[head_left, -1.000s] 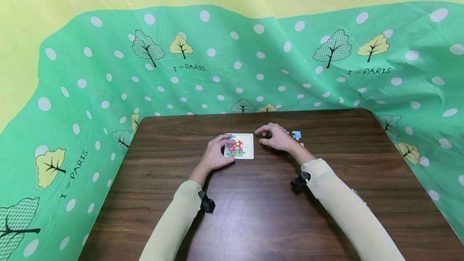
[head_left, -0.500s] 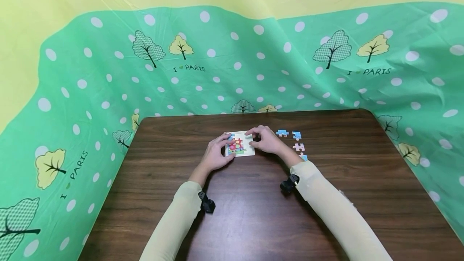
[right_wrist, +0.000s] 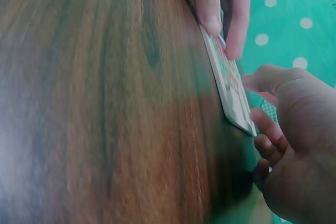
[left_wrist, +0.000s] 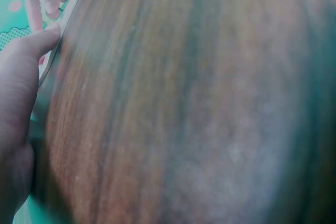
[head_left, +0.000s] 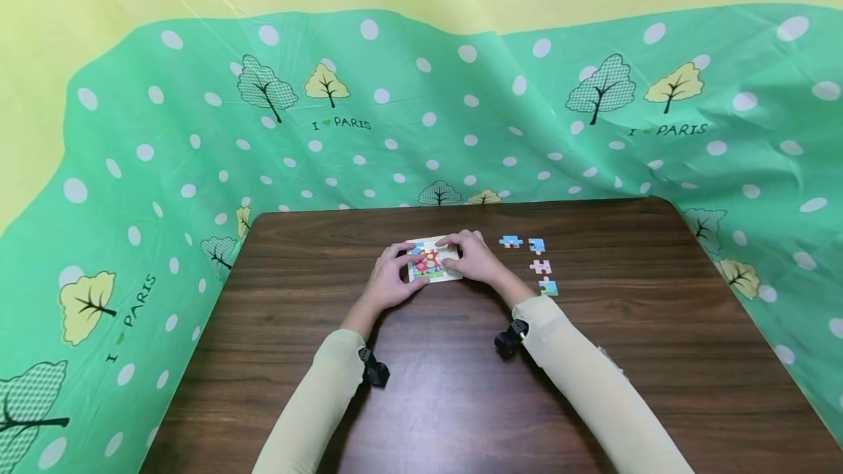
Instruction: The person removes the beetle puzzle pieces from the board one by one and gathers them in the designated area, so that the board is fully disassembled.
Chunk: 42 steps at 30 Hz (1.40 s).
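Observation:
A white-framed jigsaw tray (head_left: pixel 454 275) with a colourful, partly filled picture lies flat on the table in the head view. My left hand (head_left: pixel 388 280) grips its left side, thumb (right_wrist: pixel 210 17) at the near edge and fingers reaching over the picture. Over the right part of the tray is my right hand (head_left: pixel 476 258), its index finger and thumb bent down to the surface, apart from each other. Whether a piece sits between those fingertips I cannot tell. Beside this hand lie loose jigsaw pieces: two blue ones (head_left: pixel 510 241), a pink one (head_left: pixel 541 267) and a blue-green one (head_left: pixel 549 287).
The dark wooden table (head_left: pixel 435 386) stretches toward me and to both sides. Behind it hangs a green and yellow dotted cloth (head_left: pixel 395 115) with printed trees. Small black cameras (head_left: pixel 375 370) sit on both wrists.
My right hand has moved left from beside the tray to over its right part, uncovering the loose pieces. My left hand stays at the tray, which has turned slightly.

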Each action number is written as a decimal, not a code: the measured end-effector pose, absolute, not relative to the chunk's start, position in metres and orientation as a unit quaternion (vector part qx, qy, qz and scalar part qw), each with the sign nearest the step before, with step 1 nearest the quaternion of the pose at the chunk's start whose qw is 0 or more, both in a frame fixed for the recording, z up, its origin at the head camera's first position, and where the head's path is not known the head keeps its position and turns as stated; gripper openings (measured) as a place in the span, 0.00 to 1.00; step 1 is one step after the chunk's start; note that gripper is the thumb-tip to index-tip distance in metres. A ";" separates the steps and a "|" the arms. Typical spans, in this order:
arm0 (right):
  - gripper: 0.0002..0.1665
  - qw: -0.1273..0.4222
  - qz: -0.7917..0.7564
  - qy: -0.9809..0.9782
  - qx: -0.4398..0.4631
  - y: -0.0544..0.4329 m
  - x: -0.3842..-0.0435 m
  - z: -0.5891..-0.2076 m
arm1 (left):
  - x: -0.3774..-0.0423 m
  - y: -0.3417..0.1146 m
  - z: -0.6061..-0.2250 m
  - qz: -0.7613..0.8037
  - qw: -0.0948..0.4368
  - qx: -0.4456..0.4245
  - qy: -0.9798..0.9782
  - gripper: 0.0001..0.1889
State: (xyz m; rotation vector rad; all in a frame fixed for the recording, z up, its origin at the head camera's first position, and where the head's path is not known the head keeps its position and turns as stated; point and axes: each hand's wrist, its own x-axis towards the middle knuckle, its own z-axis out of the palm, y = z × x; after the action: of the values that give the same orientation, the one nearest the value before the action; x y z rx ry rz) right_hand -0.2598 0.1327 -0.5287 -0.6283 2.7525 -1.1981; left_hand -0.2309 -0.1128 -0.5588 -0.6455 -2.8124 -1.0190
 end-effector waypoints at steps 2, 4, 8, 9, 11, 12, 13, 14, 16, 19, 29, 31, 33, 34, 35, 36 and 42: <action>0.23 0.033 -0.392 0.896 -0.204 0.131 -0.260 -0.530 | -0.231 -0.113 -0.559 -0.335 0.040 -0.213 -0.917 0.27; 0.24 0.031 -0.393 0.897 -0.202 0.129 -0.260 -0.531 | -0.231 -0.113 -0.559 -0.337 0.039 -0.215 -0.916 0.27; 0.25 0.037 -0.387 0.902 -0.189 0.124 -0.258 -0.531 | -0.233 -0.114 -0.561 -0.333 0.037 -0.219 -0.917 0.27; 0.25 0.040 -0.384 0.904 -0.185 0.123 -0.258 -0.531 | -0.233 -0.114 -0.561 -0.331 0.037 -0.220 -0.917 0.27; 0.25 0.045 -0.377 0.908 -0.175 0.121 -0.257 -0.530 | -0.233 -0.114 -0.561 -0.328 0.038 -0.221 -0.918 0.27; 0.25 0.046 -0.374 0.910 -0.172 0.121 -0.257 -0.529 | -0.233 -0.114 -0.561 -0.328 0.040 -0.223 -0.917 0.27; 0.26 0.048 -0.371 0.912 -0.169 0.120 -0.256 -0.529 | -0.233 -0.114 -0.561 -0.328 0.043 -0.224 -0.917 0.27; 0.26 0.049 -0.368 0.913 -0.168 0.119 -0.256 -0.528 | -0.233 -0.114 -0.561 -0.328 0.043 -0.225 -0.916 0.27; 0.27 0.054 -0.362 0.915 -0.166 0.119 -0.256 -0.529 | -0.233 -0.114 -0.560 -0.330 0.044 -0.225 -0.916 0.27; 0.28 0.060 -0.357 0.917 -0.165 0.118 -0.255 -0.530 | -0.233 -0.115 -0.560 -0.331 0.043 -0.225 -0.915 0.27; 0.34 0.065 -0.356 0.917 -0.170 0.117 -0.256 -0.533 | -0.233 -0.115 -0.560 -0.337 0.047 -0.229 -0.912 0.26; 0.34 0.066 -0.359 0.915 -0.171 0.117 -0.256 -0.533 | -0.233 -0.116 -0.560 -0.336 0.049 -0.229 -0.912 0.27; 0.34 0.068 -0.360 0.915 -0.172 0.117 -0.257 -0.534 | -0.233 -0.116 -0.560 -0.338 0.049 -0.230 -0.911 0.27; 0.34 0.070 -0.361 0.914 -0.171 0.117 -0.257 -0.534 | -0.233 -0.116 -0.560 -0.340 0.050 -0.231 -0.910 0.27; 0.34 0.070 -0.358 0.915 -0.172 0.117 -0.257 -0.535 | -0.233 -0.116 -0.561 -0.341 0.053 -0.233 -0.909 0.27; 0.35 0.072 -0.359 0.915 -0.172 0.117 -0.257 -0.535 | -0.233 -0.117 -0.562 -0.341 0.056 -0.235 -0.908 0.27; 0.34 0.081 -0.352 0.916 -0.176 0.118 -0.258 -0.534 | -0.234 -0.117 -0.564 -0.339 0.073 -0.245 -0.906 0.26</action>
State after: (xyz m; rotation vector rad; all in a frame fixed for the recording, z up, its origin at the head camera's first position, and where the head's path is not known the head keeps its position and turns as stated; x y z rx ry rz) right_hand -0.2579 0.1183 -0.5335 -0.5260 2.7369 -1.0516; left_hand -0.2341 -0.1167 -0.5637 -0.7347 -2.7194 -1.0175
